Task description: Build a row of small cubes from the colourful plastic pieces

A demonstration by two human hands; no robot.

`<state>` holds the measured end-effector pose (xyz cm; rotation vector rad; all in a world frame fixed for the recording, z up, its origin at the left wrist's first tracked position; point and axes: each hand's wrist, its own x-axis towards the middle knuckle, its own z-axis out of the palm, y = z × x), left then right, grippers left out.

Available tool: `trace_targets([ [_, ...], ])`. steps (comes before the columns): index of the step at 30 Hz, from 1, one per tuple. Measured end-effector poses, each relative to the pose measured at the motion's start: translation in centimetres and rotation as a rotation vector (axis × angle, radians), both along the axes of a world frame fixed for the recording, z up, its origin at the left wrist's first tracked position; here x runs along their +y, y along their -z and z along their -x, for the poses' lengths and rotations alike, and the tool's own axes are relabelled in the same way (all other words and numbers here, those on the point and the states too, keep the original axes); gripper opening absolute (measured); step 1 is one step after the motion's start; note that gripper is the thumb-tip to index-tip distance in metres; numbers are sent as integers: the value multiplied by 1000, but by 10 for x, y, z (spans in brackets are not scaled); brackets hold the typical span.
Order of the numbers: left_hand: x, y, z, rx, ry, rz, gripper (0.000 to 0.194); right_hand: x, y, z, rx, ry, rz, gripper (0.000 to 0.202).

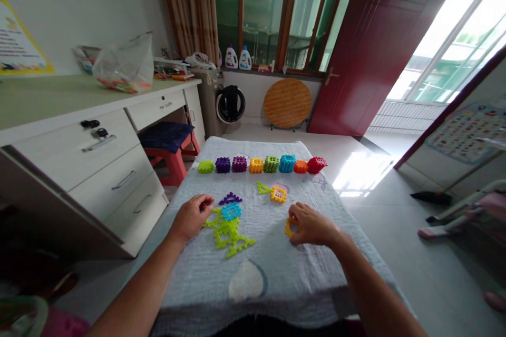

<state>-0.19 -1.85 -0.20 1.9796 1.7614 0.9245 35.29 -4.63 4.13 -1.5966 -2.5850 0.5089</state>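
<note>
My left hand (193, 215) is at the left of the cloth, fingers curled together; whether anything is in them is hidden. Beside its fingertips lies a pile of flat lime-green interlocking pieces (227, 231), some with open frames. A blue square piece (231, 211) rests on the pile, and a purple triangular piece (230, 198) lies just behind. On the right, my right hand (310, 225) is closed on the edge of a yellow-orange frame piece (291, 227), low over the cloth. Between the hands and farther back are a yellow square piece (279, 194) and a lime-green triangular piece (263, 188).
Along the table's far side stands a row of stacked pieces sorted by colour, from the lime-green stack (206, 167) to the red stack (317, 165). A pale cloth (272, 268) covers the table. Left are a drawer desk (106, 163) and a red stool (169, 147).
</note>
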Motion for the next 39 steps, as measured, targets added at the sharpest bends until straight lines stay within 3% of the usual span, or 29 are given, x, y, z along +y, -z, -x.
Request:
trace_targets([
  [6, -1, -1, 0, 9, 3, 5, 23, 13, -10, -5, 86, -29, 59, 15],
  [10, 0, 0, 1, 11, -2, 9, 24, 28, -11, -14, 105, 45, 86, 21],
  [16, 1, 2, 1, 11, 0, 18, 24, 29, 7, -17, 41, 179, -99, 29],
  [19, 1, 3, 1, 9, 1, 20, 25, 25, 13, -12, -20, 184, -90, 39],
  [23, 2, 3, 1, -2, 1, 12, 26, 28, 14, -9, -62, 177, -104, 33],
  [30, 1, 2, 2, -5, 0, 4, 24, 65, 1, 13, 25, 135, -249, 40],
  [36, 1, 2, 2, -5, 13, 3, 24, 81, 9, 31, -28, 138, -218, 38],
  [39, 1, 3, 2, -3, 23, 2, 23, 82, 10, 31, -58, 140, -189, 50],
])
